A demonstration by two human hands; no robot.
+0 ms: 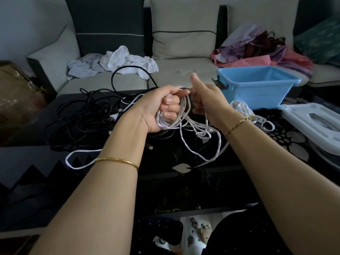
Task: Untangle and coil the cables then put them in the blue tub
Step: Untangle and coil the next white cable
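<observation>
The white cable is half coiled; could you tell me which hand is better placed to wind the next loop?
Probably the right hand: it pinches a free strand of the white cable beside the coil, while the left hand is occupied gripping the loops.

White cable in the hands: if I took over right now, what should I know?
The left hand grips several loops of the white cable; the right hand pinches a strand beside it. The rest trails loose over the black table. The black cables lie tangled at the left. The blue tub shows nothing inside. To do: finish coiling, untangle the black ones, tub everything.
</observation>
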